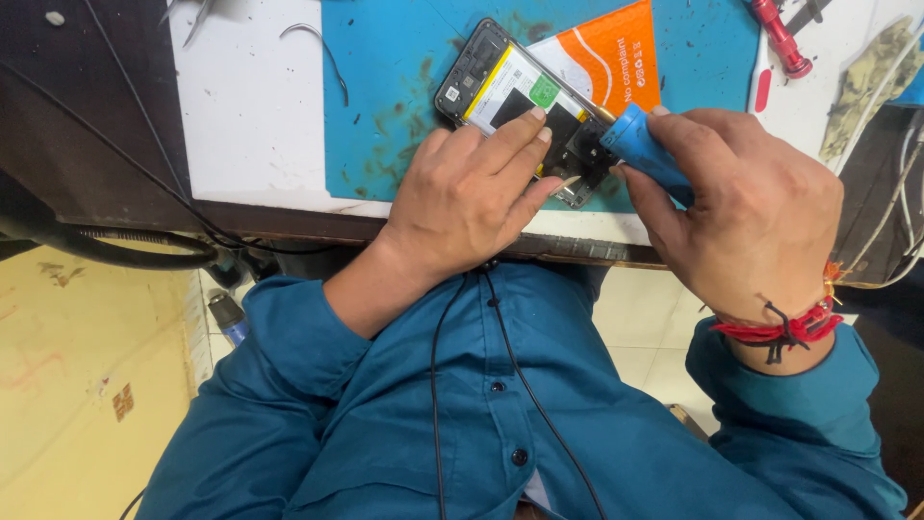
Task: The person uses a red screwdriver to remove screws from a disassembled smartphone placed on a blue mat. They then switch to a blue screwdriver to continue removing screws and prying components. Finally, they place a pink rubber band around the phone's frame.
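Floor, left of frame: yellowish floor [77, 385] shows below the bench edge, with pale tiles further right between the arms.
Cables, left: dark cables [115, 246] run under the bench edge [289, 220] at the left.
Bench top, upper left: white surface [250, 96] with a thin bent wire [322, 43] lying on it.
Mat, upper centre: blue work mat [395, 87], stained with dark spots, lying on the white surface.
Left hand, centre: the left hand [472, 207] lies flat over the lower part of the phone, index and middle fingers [515, 130] stretched out and pressing on its inside; the thumb side rests at the phone's near edge. Fingers are pressing, not clenched.
Phone, upper centre: an opened phone [500, 82] with its back off lies tilted on the blue mat, battery with a green sticker visible; its lower end is covered by both hands.
Packet, upper centre right: an orange and white packet [606, 58] lies under the phone's far side.
Right hand, right of centre: the right hand [751, 207] is closed around a blue-handled tool [640, 144], whose tip meets the phone's lower part just beside the left fingertips.
Wrist, right: red and black threads [784, 327] tied round the right wrist.
Upper right: a red tool [782, 39] lies on the bench.
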